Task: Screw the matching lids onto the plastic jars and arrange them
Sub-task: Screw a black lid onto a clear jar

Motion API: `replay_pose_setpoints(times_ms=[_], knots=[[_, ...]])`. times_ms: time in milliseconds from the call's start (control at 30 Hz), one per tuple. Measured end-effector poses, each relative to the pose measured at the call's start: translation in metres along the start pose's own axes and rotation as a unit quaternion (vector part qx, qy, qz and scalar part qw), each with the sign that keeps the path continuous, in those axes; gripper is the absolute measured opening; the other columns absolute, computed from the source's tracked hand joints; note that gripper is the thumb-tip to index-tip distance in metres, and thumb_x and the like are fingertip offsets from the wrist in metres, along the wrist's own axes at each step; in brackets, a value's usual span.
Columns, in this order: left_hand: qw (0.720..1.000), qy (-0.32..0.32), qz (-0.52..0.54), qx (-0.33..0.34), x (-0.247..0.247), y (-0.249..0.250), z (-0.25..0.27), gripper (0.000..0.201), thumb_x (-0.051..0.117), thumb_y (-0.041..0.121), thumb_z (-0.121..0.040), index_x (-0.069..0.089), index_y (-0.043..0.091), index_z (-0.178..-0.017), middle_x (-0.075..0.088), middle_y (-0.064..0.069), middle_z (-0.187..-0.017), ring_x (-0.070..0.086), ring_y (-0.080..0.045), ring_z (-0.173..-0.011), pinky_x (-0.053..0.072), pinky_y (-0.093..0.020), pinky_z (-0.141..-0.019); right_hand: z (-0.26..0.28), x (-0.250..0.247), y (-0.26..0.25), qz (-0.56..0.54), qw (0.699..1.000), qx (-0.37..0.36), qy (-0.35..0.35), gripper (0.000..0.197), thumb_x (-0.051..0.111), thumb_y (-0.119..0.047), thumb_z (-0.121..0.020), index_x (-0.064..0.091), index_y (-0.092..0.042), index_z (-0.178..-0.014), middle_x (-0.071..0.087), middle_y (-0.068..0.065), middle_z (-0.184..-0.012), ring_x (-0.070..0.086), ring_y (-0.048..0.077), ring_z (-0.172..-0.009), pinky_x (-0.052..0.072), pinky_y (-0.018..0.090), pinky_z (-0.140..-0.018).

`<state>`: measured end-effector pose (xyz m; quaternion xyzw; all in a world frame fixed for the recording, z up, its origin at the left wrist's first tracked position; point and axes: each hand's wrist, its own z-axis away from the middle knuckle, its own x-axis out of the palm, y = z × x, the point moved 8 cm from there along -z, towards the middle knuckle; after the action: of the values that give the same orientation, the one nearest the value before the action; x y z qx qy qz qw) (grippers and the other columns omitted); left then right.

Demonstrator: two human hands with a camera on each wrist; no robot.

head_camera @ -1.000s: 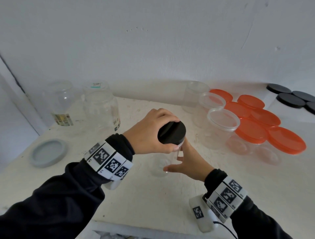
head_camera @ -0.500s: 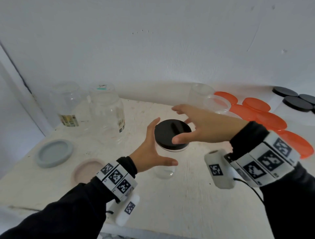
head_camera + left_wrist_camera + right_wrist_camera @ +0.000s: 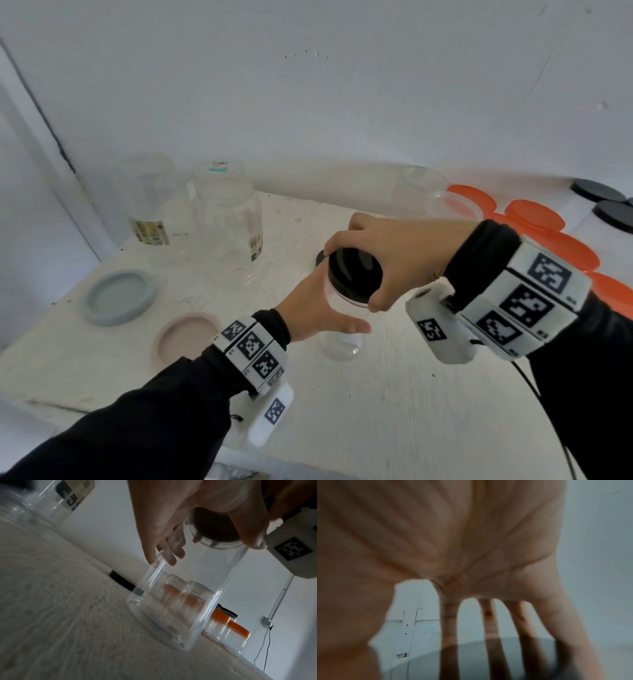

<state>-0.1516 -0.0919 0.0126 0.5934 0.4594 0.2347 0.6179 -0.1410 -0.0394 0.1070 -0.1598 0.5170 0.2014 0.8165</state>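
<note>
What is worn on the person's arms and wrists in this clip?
Both arms wear black sleeves. Each wrist carries a white band of square black-and-white markers, with a white tagged camera block beneath. A thin black cable trails from the right one.

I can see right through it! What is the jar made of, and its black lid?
The jar looks like clear, glossy plastic: the orange lids behind show through its wall. Its black lid looks like smooth, opaque plastic with a faint sheen, though I can't be certain.

A white wall (image 3: 308, 85) (seemingly scuffed) stands behind the pale table (image 3: 394, 394).
</note>
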Motion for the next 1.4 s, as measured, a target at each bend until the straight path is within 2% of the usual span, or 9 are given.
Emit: replay_pose_setpoints(times_ms=[167, 367, 500, 867, 1067, 1167, 1267, 1333, 1400], knots=[[0.999, -0.031, 0.01, 0.001, -0.001, 0.0, -0.001, 0.069, 0.08, 0.025, -0.057, 0.042, 0.038, -0.112, 0.055, 0.014, -0.113, 0.05, 0.011, -0.104, 0.04, -0.005, -0.083, 0.002, 0.001, -0.002, -0.045, 0.998, -0.037, -0.011, 0.078, 0.075, -0.017, -0.065, 0.033, -0.042, -0.125, 0.028, -0.01, -0.119, 0.049, 0.018, -0.1, 0.052, 0.033, -0.081], [0.999, -0.04, 0.009, 0.007, -0.001, 0.0, -0.002, 0.076, 0.077, 0.044, -0.05, 0.042, 0.035, -0.118, 0.056, 0.013, -0.114, 0.051, 0.008, -0.106, 0.04, -0.006, -0.083, -0.002, 0.002, -0.004, -0.044, 0.998, -0.049, -0.023, 0.078, 0.075, -0.017, -0.065, 0.034, -0.041, -0.126, 0.029, -0.01, -0.12, 0.047, 0.018, -0.104, 0.051, 0.034, -0.084], [0.999, -0.045, 0.007, 0.006, -0.002, -0.002, -0.003, 0.08, 0.078, 0.045, -0.051, 0.042, 0.031, -0.121, 0.056, 0.011, -0.117, 0.052, 0.004, -0.108, 0.042, -0.009, -0.088, -0.004, 0.002, -0.004, -0.05, 0.997, -0.055, -0.02, 0.077, 0.076, -0.018, -0.065, 0.036, -0.041, -0.126, 0.032, -0.011, -0.118, 0.047, 0.017, -0.105, 0.051, 0.035, -0.085], [1.0, -0.005, -0.01, 0.016, -0.006, 0.0, 0.0, 0.073, 0.084, 0.012, -0.062, 0.039, 0.043, -0.11, 0.055, 0.018, -0.109, 0.049, 0.016, -0.101, 0.038, -0.002, -0.082, 0.001, -0.008, -0.001, -0.005, 0.997, -0.015, 0.074, 0.071, 0.073, -0.056, -0.062, 0.043, -0.038, -0.124, 0.047, -0.01, -0.1, 0.049, 0.009, -0.091, 0.048, 0.025, -0.077], [1.0, -0.009, -0.004, 0.014, -0.005, -0.001, 0.0, 0.072, 0.085, 0.016, -0.061, 0.04, 0.042, -0.111, 0.057, 0.018, -0.109, 0.052, 0.013, -0.101, 0.04, -0.004, -0.081, 0.003, -0.011, 0.001, 0.011, 0.99, 0.032, 0.138, 0.068, 0.063, -0.071, -0.063, 0.053, -0.025, -0.111, 0.05, -0.01, -0.079, 0.052, 0.007, -0.072, 0.046, 0.022, -0.062], [1.0, -0.022, -0.008, 0.012, -0.005, 0.001, 0.0, 0.074, 0.085, 0.016, -0.062, 0.039, 0.043, -0.113, 0.056, 0.018, -0.11, 0.051, 0.013, -0.102, 0.04, -0.004, -0.081, 0.003, -0.008, 0.005, 0.034, 0.993, 0.044, 0.102, 0.078, 0.058, -0.076, -0.063, 0.045, -0.028, -0.124, 0.055, -0.008, -0.092, 0.055, 0.01, -0.084, 0.047, 0.025, -0.072], [0.999, -0.035, -0.017, 0.013, -0.006, 0.002, -0.001, 0.073, 0.086, 0.018, -0.058, 0.041, 0.042, -0.109, 0.055, 0.021, -0.107, 0.05, 0.017, -0.101, 0.039, -0.003, -0.082, 0.005, 0.001, 0.0, -0.002, 1.0, -0.008, -0.013, 0.092, 0.072, -0.055, -0.069, 0.016, -0.045, -0.142, 0.036, -0.009, -0.13, 0.044, 0.013, -0.113, 0.044, 0.031, -0.095], [0.998, -0.052, -0.022, 0.005, -0.006, 0.001, -0.001, 0.072, 0.084, 0.035, -0.052, 0.041, 0.042, -0.11, 0.055, 0.019, -0.11, 0.05, 0.013, -0.103, 0.039, -0.004, -0.084, 0.004, 0.002, -0.007, 0.007, 0.999, -0.044, -0.03, 0.089, 0.077, -0.039, -0.07, 0.022, -0.048, -0.139, 0.033, -0.008, -0.128, 0.043, 0.014, -0.113, 0.045, 0.03, -0.094], [0.998, -0.058, -0.024, -0.005, -0.006, 0.0, -0.001, 0.072, 0.081, 0.043, -0.05, 0.042, 0.041, -0.11, 0.056, 0.017, -0.11, 0.05, 0.011, -0.104, 0.04, -0.005, -0.085, 0.0, -0.002, -0.008, 0.016, 0.999, -0.051, -0.001, 0.081, 0.078, -0.038, -0.067, 0.033, -0.047, -0.133, 0.038, -0.008, -0.119, 0.047, 0.014, -0.104, 0.047, 0.029, -0.088]])
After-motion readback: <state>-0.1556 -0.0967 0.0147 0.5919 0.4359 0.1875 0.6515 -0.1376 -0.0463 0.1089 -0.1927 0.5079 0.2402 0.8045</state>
